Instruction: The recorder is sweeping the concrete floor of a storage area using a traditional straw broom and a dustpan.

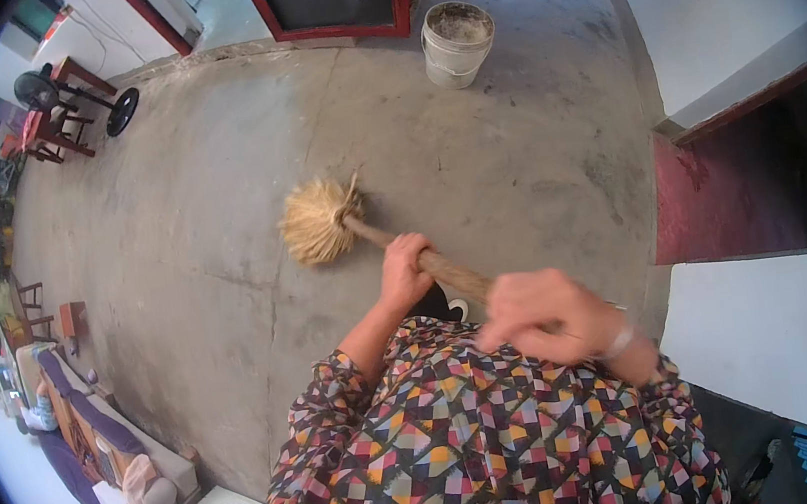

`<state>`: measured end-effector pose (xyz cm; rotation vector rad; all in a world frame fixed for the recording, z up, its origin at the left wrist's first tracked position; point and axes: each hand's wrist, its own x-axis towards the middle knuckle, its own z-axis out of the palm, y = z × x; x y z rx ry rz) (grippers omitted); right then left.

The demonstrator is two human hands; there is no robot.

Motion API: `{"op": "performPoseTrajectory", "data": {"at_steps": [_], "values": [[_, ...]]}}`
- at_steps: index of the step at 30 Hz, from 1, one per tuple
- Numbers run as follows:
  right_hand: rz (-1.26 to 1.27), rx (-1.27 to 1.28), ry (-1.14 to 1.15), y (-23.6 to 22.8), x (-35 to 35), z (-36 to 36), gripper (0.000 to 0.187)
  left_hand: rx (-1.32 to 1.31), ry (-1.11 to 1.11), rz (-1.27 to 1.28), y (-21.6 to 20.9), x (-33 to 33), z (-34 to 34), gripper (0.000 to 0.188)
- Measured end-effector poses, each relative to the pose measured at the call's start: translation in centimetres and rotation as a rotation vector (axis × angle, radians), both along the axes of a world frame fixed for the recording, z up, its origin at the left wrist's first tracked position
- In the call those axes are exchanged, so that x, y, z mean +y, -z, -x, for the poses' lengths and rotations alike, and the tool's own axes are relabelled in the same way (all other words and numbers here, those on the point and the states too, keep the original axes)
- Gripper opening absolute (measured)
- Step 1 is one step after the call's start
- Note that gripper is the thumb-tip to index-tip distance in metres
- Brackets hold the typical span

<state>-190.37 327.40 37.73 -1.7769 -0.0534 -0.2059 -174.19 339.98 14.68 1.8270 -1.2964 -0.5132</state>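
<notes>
Holding a broom (322,224) two-handed, with the work seemingly under way

The broom slants across the middle of the view, its straw head low over the open floor (163,181), left of and ahead of the person; whether the straw is touching, I can't tell. The left hand (407,267) has a closed grip around the handle (452,276), partway up. The right hand (547,315) is blurred, but its grip looks closed over the upper end, the fingers curled.

As for progress, taking up the broom is done and the head is near the floor. How much floor has been covered can't be judged from here. Dark patches show on the right side, perhaps lasting stains, perhaps dirt yet to be dealt with. The bucket (451,63) stands upright, well apart from the broom; its contents are unclear. Putting the broom down is not yet done.
</notes>
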Motion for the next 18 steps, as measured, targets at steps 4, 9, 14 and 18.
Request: {"op": "performPoseTrajectory", "data": {"at_steps": [4, 9, 14, 18], "values": [[-0.07, 0.124, 0.022, 8.2, 1.6, -2.6, 0.021, 0.002, -0.042, -0.198, 7.9, 3.5, -0.8, 0.022], [-0.051, 0.234, -0.006, 7.5, 0.1, -3.6, 0.023, 0.062, -0.099, -0.216, 7.4, 3.1, -0.9, 0.028], [-0.047, 0.207, 0.022, 5.5, -0.4, -3.4, 0.023, 0.068, 0.032, -0.156, 7.3, 0.6, -0.1, 0.03], [0.105, 0.214, 0.147, 3.5, -1.3, -2.6, 0.021, 0.135, 0.158, -0.072, 7.5, -4.5, 1.0, 0.029]]}}
